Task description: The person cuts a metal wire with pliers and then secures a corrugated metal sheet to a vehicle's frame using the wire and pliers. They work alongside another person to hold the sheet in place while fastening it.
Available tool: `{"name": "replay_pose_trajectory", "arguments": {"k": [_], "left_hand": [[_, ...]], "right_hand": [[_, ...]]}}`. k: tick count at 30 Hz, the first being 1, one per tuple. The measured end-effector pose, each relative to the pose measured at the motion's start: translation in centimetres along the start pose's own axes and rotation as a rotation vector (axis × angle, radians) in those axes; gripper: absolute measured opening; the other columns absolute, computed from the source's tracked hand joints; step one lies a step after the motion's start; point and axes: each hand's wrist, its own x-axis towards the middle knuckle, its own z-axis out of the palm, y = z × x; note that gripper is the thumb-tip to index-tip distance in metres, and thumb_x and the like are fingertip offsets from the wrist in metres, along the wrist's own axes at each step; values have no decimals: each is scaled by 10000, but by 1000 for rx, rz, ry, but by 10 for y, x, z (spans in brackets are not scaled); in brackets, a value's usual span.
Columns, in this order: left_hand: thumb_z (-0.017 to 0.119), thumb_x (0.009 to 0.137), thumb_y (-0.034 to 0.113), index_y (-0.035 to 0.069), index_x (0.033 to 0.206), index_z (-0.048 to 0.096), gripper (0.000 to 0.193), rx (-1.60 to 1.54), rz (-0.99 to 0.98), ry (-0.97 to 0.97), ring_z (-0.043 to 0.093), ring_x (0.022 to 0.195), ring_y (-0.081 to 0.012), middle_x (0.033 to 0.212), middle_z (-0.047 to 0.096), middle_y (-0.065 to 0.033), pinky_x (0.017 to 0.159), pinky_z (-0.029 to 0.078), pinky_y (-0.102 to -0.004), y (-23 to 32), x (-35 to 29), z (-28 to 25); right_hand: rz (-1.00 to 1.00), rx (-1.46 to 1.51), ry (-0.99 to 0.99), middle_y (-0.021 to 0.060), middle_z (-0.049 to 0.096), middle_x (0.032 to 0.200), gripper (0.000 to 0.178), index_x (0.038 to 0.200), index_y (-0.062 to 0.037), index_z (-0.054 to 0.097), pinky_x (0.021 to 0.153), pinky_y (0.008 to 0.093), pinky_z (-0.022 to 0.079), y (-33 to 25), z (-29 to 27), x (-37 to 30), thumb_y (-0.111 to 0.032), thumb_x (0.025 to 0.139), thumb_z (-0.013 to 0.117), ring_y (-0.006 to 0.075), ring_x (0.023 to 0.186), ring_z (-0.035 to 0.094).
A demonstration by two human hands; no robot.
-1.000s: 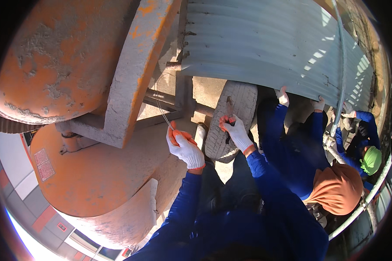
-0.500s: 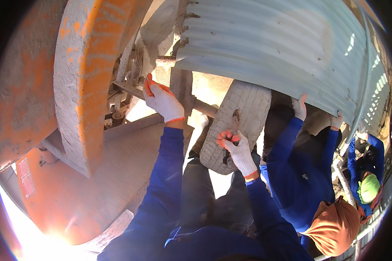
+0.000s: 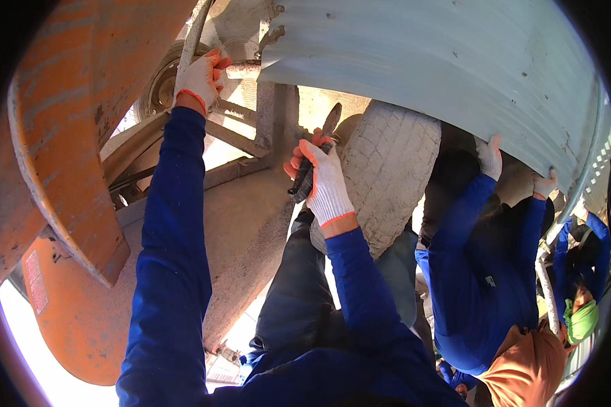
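Note:
My left hand [image 3: 202, 78], in a white glove with orange palm, is raised beside a grey frame post [image 3: 278, 122]. Its fingers are curled, and a thin wire [image 3: 237, 39] seems to run from them toward the edge of a corrugated metal sheet [image 3: 414, 61]. My right hand [image 3: 324, 173], gloved alike, is closed around dark pliers [image 3: 331, 121], whose head points up and away from me. The pliers are just left of a worn, dusty tyre [image 3: 394, 169]. Glove and fingers partly hide their handles.
An orange, mud-caked machine body [image 3: 68, 305] fills the left side. To my right a co-worker's gloved hand [image 3: 490, 156] presses on the sheet's lower edge. Another person in a green head covering [image 3: 581, 320] is farther right, beside a metal pipe [image 3: 590, 159].
My left hand has moved left and up to the frame. My right hand has gone from in front of the tyre to its left, raising the pliers. The view has shifted too.

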Motion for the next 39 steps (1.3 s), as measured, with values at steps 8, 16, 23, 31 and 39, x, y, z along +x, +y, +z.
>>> {"name": "replay_pose_trajectory", "arguments": {"k": [8, 16, 23, 31, 39], "left_hand": [[537, 853, 24, 47, 1528, 570, 676, 873, 142, -298, 338, 504, -74, 1292, 734, -118, 477, 300, -254, 34, 143, -33], [720, 1032, 268, -11, 1223, 770, 341, 890, 147, -554, 591, 487, -226, 809, 743, -132, 408, 417, -386, -8, 209, -39], [611, 1026, 38, 30, 1172, 695, 169, 443, -237, -410, 465, 426, -135, 631, 592, -64, 385, 339, -284, 13, 237, -69], [551, 1000, -53, 20, 1167, 633, 200, 332, -276, -383, 454, 418, -102, 752, 639, -67, 362, 360, -230, 21, 215, -59], [533, 981, -55, 30, 951, 595, 109, 204, -400, -420, 448, 411, -103, 649, 551, -24, 355, 345, -229, -11, 237, -57]], "right_hand": [[-10, 56, 412, 100, 697, 966, 230, 1216, -75, 611, 704, 418, 549, 15, 22, 159, -100, 989, 640, 222, 787, 646], [-674, -2426, 86, 179, 787, 1072, 240, 1173, -50, 732, 803, 477, 635, -32, -21, 246, -159, 960, 740, 360, 1014, 774], [-535, -2614, -138, 196, 765, 1165, 284, 1276, -65, 703, 810, 517, 633, -53, -7, 300, -172, 1013, 688, 363, 1081, 748], [-499, -2635, -152, 176, 735, 1108, 249, 1235, -67, 689, 787, 502, 622, -86, 2, 332, -176, 1011, 678, 345, 1015, 724], [-462, -2505, -231, 157, 705, 1051, 215, 1194, -70, 674, 764, 488, 611, -90, 8, 349, -180, 1010, 668, 327, 950, 699]]}}
